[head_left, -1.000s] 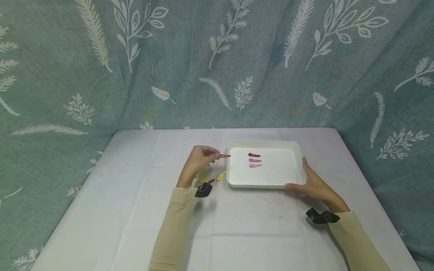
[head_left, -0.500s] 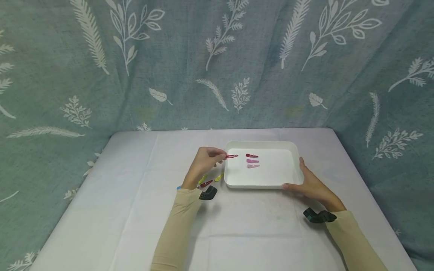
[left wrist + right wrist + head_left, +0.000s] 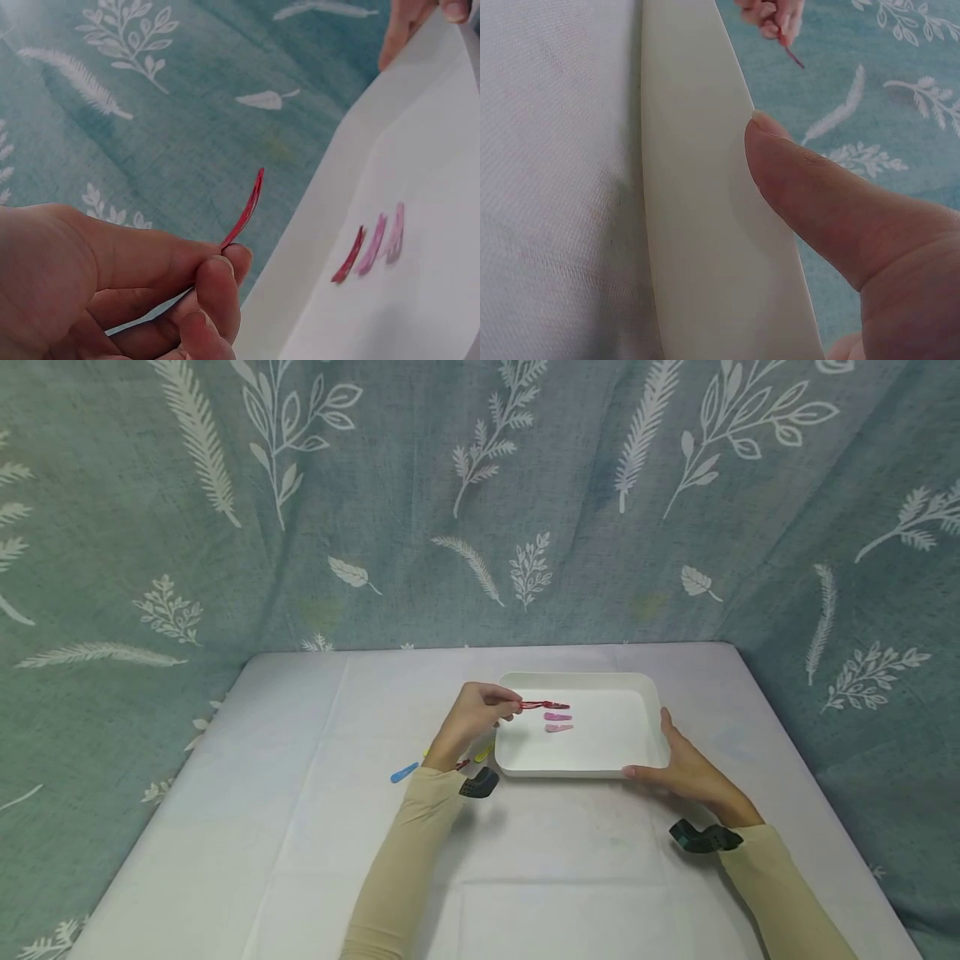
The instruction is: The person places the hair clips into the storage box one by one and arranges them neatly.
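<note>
Blue-green cloth [image 3: 375, 527] printed with white leaves and sprigs hangs behind and beside the desk [image 3: 562, 877], which has a white covering.

From the head camera, the white tray [image 3: 615, 743] sits toward the far side of the desk. Above its left part, the left hand [image 3: 474, 718] pinches a red clip [image 3: 532, 704]; its grip is clamped on one end, the other pointing right. Inside the tray lie a dark red clip [image 3: 559, 705], a mauve clip [image 3: 558, 717] and a pale pink clip [image 3: 559, 727], stacked in a short column. The right hand [image 3: 697, 772] steadies the tray's near right corner, its grip apart, with thumb and fingers spread along two sides. Near the left forearm, a blue clip [image 3: 404, 772] and a yellow clip [image 3: 482, 753] lie on the desk, others partly hidden by the arm. Both arms wear beige sleeves [image 3: 397, 877].

From the left wrist, thumb and fingertips meet on the red clip, which slants up, well apart from the three clips in the tray.

From the right wrist, the straight thumb [image 3: 810, 187] rests against the tray's wall; the remaining fingers are mostly hidden.
</note>
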Tool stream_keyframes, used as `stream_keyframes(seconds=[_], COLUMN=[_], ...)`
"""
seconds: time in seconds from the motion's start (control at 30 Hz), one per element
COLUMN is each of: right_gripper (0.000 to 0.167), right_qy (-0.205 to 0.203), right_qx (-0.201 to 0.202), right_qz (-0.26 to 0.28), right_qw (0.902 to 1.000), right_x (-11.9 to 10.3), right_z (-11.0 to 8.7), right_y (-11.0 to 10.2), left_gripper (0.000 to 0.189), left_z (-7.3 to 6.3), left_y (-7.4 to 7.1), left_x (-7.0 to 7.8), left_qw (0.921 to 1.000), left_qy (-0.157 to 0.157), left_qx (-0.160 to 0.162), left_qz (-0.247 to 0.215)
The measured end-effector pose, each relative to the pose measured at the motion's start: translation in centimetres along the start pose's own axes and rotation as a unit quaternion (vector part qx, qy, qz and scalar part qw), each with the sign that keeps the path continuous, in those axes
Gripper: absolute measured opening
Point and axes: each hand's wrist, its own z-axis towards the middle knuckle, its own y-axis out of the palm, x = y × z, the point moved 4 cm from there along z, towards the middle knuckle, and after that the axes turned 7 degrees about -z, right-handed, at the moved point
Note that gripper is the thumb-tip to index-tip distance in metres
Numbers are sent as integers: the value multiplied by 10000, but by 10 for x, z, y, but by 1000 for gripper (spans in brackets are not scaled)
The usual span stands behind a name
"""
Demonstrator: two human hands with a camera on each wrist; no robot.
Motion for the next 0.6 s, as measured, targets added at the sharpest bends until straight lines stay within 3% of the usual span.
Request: stream_keyframes(seconds=[0.27, 0.6], right_gripper=[144, 144], right_qy=[-16, -50], right_qx=[26, 7], right_qz=[-37, 2], right_qw=[10000, 10000], right_x=[0, 1], right_z=[1, 0], right_y=[0, -1], left_gripper=[13, 13], left_z=[4, 10], left_y=[14, 26], left_x=[-1, -1], left_qw=[9997, 9990], left_qy=[-155, -38], left_qx=[-161, -310], left_qz=[85, 329])
